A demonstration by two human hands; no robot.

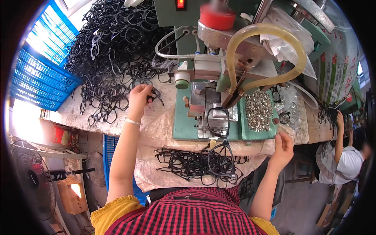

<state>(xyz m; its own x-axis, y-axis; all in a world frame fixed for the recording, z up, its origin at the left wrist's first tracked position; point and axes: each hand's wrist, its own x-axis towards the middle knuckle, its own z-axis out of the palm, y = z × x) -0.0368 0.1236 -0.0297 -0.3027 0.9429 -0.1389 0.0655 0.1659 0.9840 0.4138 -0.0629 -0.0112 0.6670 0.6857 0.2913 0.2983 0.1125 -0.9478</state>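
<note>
Left hand (140, 96), left of the picture's centre: I record its grip as closed at the fingertips, with a dark eyeglass frame (151, 97) pinched in it, beside the black heap (117, 43) filling the upper left. Right hand (282, 149), right of centre: fingers curled near the lower right corner of the green tray (256, 136) of small bits; I cannot tell whether its grip has anything in it. A second eyeglass frame (225, 141) stands at the picture's centre, one rim across the green machine (181, 127), the other overlapping the lower pile (182, 159) at the front of the desk (74, 107). Contact with the fixture is unconfirmed. I judge the step in hand to be picking up a frame for working; the next move probably calls for clearing the fixture, then aligning the picked one there.
</note>
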